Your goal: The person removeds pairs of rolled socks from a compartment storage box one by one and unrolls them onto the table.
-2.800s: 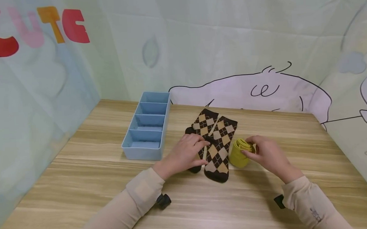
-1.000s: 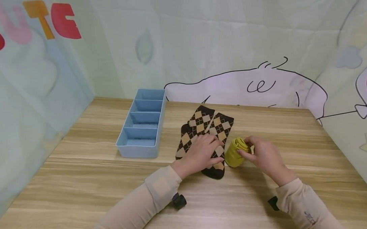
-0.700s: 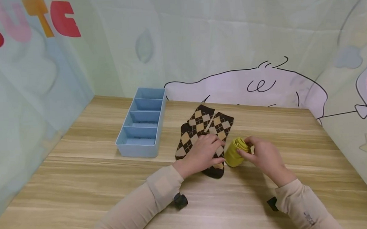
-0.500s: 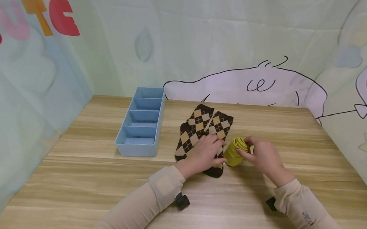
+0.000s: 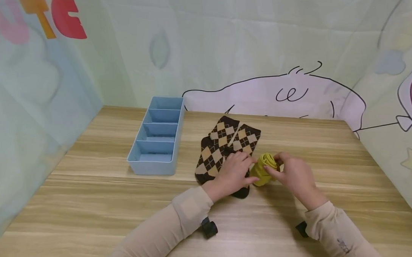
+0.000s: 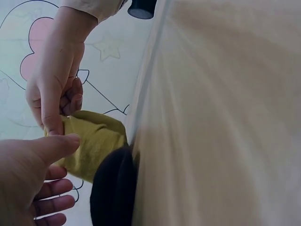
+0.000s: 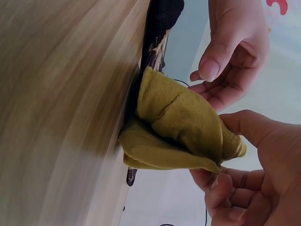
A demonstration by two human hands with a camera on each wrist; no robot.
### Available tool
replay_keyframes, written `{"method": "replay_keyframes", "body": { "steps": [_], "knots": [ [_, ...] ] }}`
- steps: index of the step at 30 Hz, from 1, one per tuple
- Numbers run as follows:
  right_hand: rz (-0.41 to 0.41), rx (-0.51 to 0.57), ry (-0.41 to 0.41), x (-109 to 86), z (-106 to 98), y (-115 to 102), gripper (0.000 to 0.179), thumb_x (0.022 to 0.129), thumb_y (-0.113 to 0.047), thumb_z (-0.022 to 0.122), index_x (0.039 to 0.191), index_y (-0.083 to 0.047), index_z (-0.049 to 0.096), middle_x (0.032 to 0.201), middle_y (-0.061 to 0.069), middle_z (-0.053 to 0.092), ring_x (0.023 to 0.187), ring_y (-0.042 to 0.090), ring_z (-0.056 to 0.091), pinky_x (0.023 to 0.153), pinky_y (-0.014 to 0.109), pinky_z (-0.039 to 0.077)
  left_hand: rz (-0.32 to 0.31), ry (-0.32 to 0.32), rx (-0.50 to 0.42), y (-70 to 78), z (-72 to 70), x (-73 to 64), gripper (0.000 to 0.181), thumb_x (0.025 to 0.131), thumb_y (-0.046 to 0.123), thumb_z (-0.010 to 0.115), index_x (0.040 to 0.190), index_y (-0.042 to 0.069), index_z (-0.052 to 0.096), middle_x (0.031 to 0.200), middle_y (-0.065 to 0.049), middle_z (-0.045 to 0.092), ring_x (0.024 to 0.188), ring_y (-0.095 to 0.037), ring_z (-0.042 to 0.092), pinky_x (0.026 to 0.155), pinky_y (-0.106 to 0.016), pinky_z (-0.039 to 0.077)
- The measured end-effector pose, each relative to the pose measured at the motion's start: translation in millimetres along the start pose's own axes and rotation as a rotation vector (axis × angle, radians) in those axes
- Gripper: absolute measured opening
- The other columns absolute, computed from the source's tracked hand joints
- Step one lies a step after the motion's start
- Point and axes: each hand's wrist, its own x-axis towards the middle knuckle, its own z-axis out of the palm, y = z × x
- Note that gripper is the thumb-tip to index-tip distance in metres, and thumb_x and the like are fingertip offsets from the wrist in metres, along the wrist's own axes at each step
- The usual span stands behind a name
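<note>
A mustard-yellow rolled-up sock bundle [image 5: 261, 174] stands on end on the table, its spiral of folds facing up. My right hand [image 5: 298, 178] pinches its upper edge between thumb and fingers. In the right wrist view a loose flap of the yellow fabric [image 7: 164, 150] hangs open at the bottom. My left hand [image 5: 233, 175] hovers over the argyle socks, fingers relaxed and apart, fingertips right at the roll's left side. Two brown-and-beige argyle socks, a left one [image 5: 208, 160] and a right one [image 5: 248, 136], lie flat beside the roll, partly hidden under that hand.
A light-blue organizer box [image 5: 153, 168] with several compartments, nothing in them, stands left of the socks. The wood-grain table [image 5: 103, 207] meets a printed cloth backdrop [image 5: 240, 40] at the back and sides. A small black device [image 5: 209, 228] sits under the left cuff.
My left hand has moved right across the argyle socks to the yellow roll. The right hand keeps its pinch on the roll, which leans slightly. The head view has shifted a little.
</note>
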Motion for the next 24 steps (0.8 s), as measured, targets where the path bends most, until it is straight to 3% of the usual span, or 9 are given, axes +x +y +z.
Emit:
{"method": "replay_keyframes", "body": {
  "steps": [7, 15, 24],
  "knots": [
    [0.043, -0.009, 0.015, -1.7, -1.4, -1.9, 0.044, 0.086, -0.037, 0.068, 0.105, 0.003, 0.064, 0.082, 0.015, 0.07, 0.057, 0.016, 0.055, 0.047, 0.027, 0.038, -0.033, 0.008, -0.03, 5.9, 4.8, 2.5, 0.058, 0.081, 0.047, 0.071, 0.125, 0.011, 0.06, 0.12, -0.001, 0.063, 0.113, -0.016, 0.056, 0.101, -0.033, 0.044],
    [0.076, -0.01, -0.017, -3.6, -3.0, -2.4, 0.046, 0.087, -0.039, 0.066, 0.105, 0.004, 0.064, 0.082, 0.015, 0.071, 0.056, 0.015, 0.055, 0.045, 0.026, 0.038, -0.042, 0.036, -0.085, 7.1, 14.3, 4.1, 0.058, 0.08, 0.043, 0.074, 0.126, 0.011, 0.057, 0.126, -0.001, 0.062, 0.118, -0.018, 0.055, 0.101, -0.033, 0.043],
    [0.0, 0.035, -0.037, -4.6, -5.1, 7.9, 0.04, 0.088, -0.036, 0.067, 0.101, 0.001, 0.067, 0.089, 0.014, 0.072, 0.064, 0.016, 0.061, 0.053, 0.027, 0.046, -0.045, 0.045, -0.186, 7.2, 22.0, 4.7, 0.056, 0.08, 0.034, 0.077, 0.126, 0.01, 0.056, 0.126, -0.002, 0.063, 0.12, -0.018, 0.055, 0.105, -0.035, 0.041]
  ]
}}
